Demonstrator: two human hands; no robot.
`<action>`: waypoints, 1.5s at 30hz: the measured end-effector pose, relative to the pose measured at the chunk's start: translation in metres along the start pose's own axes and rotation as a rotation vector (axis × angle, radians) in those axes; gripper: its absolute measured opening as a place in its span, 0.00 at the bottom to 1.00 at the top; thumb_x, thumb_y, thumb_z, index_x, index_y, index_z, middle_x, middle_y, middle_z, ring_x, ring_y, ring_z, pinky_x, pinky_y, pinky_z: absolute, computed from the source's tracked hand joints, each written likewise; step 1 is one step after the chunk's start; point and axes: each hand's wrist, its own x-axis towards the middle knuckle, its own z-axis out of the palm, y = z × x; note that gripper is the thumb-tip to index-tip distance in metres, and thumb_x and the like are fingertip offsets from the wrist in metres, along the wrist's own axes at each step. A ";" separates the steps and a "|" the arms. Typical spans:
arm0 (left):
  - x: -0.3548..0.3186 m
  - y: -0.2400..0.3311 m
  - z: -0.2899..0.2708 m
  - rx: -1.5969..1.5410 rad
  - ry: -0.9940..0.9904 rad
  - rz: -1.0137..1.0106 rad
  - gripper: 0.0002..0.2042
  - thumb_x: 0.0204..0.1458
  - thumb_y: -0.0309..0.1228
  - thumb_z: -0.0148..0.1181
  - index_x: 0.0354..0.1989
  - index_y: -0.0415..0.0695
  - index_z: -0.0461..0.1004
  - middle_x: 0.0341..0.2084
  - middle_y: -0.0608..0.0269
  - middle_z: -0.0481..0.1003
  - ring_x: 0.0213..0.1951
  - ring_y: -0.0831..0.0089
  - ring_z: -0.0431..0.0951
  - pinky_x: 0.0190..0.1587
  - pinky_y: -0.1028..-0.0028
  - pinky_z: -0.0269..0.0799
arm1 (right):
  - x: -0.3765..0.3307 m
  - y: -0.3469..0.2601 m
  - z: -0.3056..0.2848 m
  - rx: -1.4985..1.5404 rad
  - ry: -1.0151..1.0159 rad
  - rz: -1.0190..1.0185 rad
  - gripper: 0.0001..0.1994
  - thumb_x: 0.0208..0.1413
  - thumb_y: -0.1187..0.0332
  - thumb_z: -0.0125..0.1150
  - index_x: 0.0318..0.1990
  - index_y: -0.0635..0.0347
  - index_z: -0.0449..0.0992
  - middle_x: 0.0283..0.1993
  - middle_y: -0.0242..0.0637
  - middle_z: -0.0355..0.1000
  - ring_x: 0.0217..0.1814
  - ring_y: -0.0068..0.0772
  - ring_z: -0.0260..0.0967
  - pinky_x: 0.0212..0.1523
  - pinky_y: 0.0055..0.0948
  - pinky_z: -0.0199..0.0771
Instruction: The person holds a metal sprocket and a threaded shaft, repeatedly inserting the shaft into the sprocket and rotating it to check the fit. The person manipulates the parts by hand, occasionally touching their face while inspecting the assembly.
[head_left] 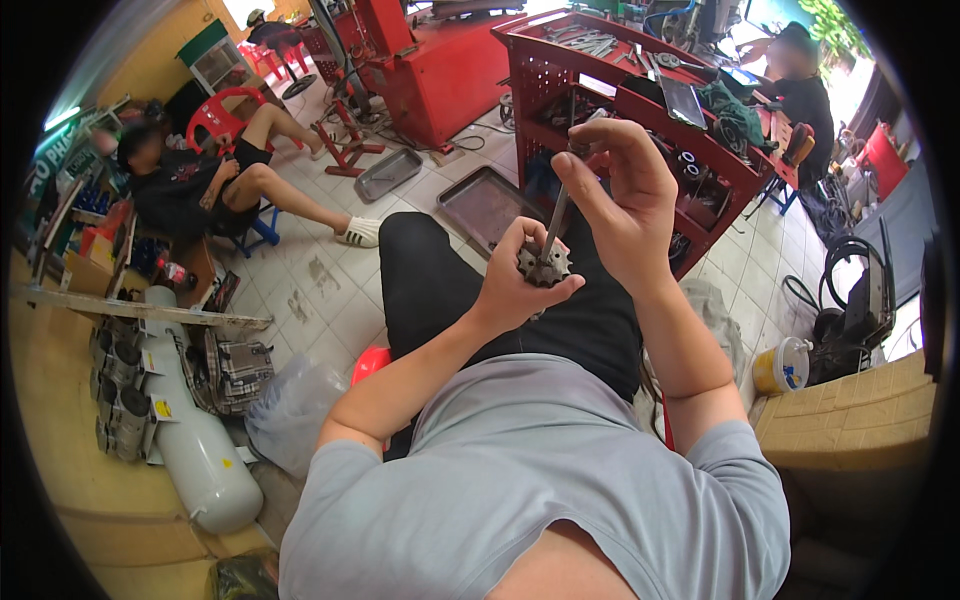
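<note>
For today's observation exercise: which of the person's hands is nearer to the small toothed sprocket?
Left. The left hand grips the sprocket itself, fingers wrapped around it. The right hand is above it, pinching the top of a thin metal rod that reaches down to the sprocket.

Sprocket (pixel 545 265) in left hand (pixel 520 285), tool cart (pixel 640 110) behind.

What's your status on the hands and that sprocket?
Left hand shut on small toothed steel sprocket. Right hand shut on thin metal rod, tip at sprocket centre. Nothing in the way.
</note>
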 end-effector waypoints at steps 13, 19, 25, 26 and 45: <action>0.001 -0.001 -0.001 -0.035 0.009 -0.007 0.24 0.39 0.29 0.74 0.37 0.45 0.60 0.34 0.63 0.71 0.34 0.81 0.70 0.40 0.78 0.70 | 0.001 0.003 -0.005 -0.061 -0.031 -0.033 0.15 0.55 0.82 0.57 0.50 0.66 0.68 0.44 0.35 0.71 0.48 0.21 0.68 0.47 0.24 0.70; 0.000 0.001 0.000 -0.037 0.011 0.013 0.25 0.38 0.30 0.75 0.37 0.45 0.60 0.33 0.64 0.71 0.33 0.82 0.70 0.39 0.79 0.70 | 0.000 -0.008 0.005 0.352 0.063 0.099 0.13 0.54 0.79 0.60 0.47 0.64 0.70 0.41 0.32 0.72 0.42 0.18 0.68 0.42 0.20 0.66; 0.000 -0.003 -0.002 0.007 0.016 0.011 0.25 0.39 0.30 0.74 0.37 0.45 0.60 0.33 0.64 0.71 0.34 0.83 0.70 0.39 0.79 0.70 | 0.001 -0.003 0.000 0.059 0.024 0.031 0.10 0.54 0.80 0.58 0.44 0.66 0.71 0.39 0.32 0.73 0.41 0.18 0.68 0.44 0.21 0.66; -0.001 -0.003 -0.002 0.032 0.012 0.012 0.25 0.39 0.30 0.74 0.37 0.45 0.60 0.33 0.64 0.71 0.34 0.83 0.70 0.39 0.79 0.70 | 0.000 -0.003 -0.001 0.071 0.017 0.062 0.11 0.54 0.80 0.58 0.45 0.66 0.71 0.40 0.33 0.73 0.42 0.18 0.68 0.44 0.21 0.66; 0.001 -0.002 0.001 -0.046 -0.001 -0.005 0.24 0.39 0.29 0.74 0.37 0.45 0.60 0.33 0.64 0.71 0.34 0.82 0.70 0.40 0.79 0.69 | 0.001 -0.002 0.002 0.223 0.027 0.075 0.13 0.53 0.77 0.62 0.45 0.63 0.71 0.40 0.29 0.72 0.42 0.16 0.67 0.42 0.19 0.65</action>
